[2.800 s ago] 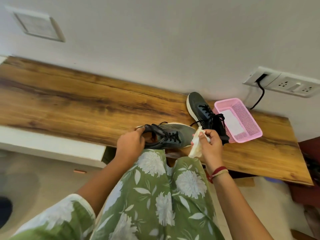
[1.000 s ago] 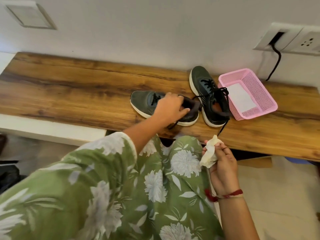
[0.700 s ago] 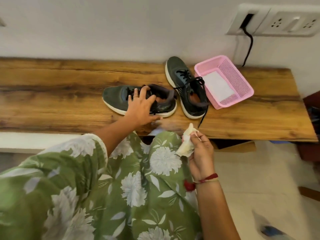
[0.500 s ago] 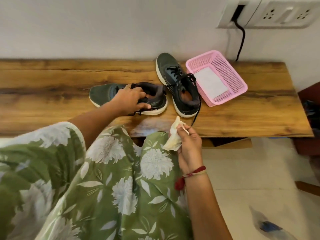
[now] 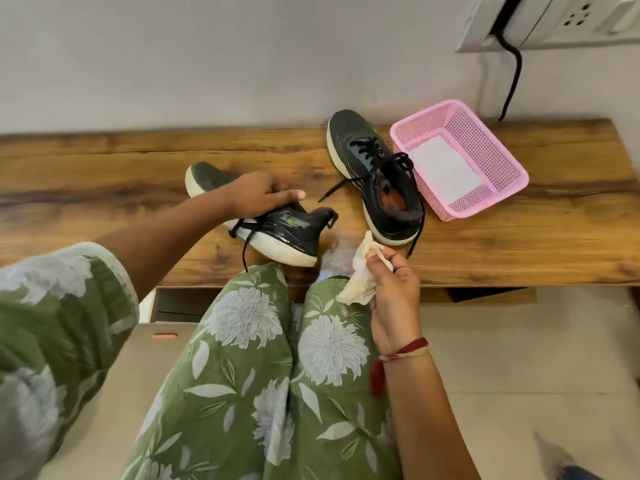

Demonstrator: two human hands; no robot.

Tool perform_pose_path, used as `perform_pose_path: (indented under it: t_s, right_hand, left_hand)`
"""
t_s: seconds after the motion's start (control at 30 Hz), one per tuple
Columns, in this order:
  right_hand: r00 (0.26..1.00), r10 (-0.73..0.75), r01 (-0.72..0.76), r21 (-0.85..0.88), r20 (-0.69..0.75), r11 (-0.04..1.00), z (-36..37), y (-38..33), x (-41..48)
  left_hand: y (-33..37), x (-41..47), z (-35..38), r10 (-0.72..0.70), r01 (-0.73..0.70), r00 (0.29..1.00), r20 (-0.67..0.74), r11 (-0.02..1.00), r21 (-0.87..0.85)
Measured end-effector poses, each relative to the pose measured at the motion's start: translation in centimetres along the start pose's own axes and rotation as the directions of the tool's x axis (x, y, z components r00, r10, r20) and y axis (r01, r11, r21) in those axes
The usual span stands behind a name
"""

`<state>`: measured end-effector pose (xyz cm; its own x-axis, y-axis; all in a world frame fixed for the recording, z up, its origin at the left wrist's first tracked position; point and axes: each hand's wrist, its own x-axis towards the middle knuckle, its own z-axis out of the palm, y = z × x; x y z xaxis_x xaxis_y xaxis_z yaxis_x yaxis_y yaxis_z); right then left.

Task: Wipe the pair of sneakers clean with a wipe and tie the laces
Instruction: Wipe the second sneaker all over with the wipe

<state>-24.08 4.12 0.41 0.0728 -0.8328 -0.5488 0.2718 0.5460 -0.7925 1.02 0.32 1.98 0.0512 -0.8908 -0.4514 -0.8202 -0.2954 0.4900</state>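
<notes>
Here the nearer sneaker (image 5: 294,230) lies tipped on its side at the near edge of the counter (image 5: 104,188), sole toward the person, one loose lace hanging over that edge and a long stretch of wood to its left. The left hand (image 5: 263,195) grips it from above, fingers curled over the upper. The right hand (image 5: 394,289), off the near edge, pinches a crumpled wipe (image 5: 360,275) near the heel; the second sneaker (image 5: 377,174) stands upright farther right, just beside a pink basket (image 5: 485,200).

near sneaker (image 5: 277,233): dark grey, white sole, tilted onto its side
far sneaker (image 5: 377,178): matching, upright
laces (image 5: 372,152): black, untied, ends trailing
wipe (image 5: 360,282): crumpled, off-white
</notes>
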Motion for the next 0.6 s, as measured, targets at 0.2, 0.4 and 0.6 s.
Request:
perform_pose_path:
  t_s: [0.2, 0.4, 0.6]
  right_hand:
    - [0.996, -0.084, 0.085, -0.102, 0.018, 0.991, 1.3, 0.3, 0.7]
    - [0.969, -0.247, 0.23, -0.431, 0.017, 0.873, 3.0, 0.8, 3.1]
    - [0.967, -0.249, 0.214, -0.685, 0.049, 0.697, 4.0, 1.5, 4.2]
  left_hand:
    - [1.5, 1.0, 1.4, -0.015, 0.037, 0.994, -0.108, 0.98, 0.197]
    - [1.2, 1.2, 1.4, -0.019, 0.037, 0.994, -0.112, 0.986, 0.164]
    - [-2.1, 0.4, 1.6, 0.121, -0.124, 0.99, -0.079, 0.992, -0.029]
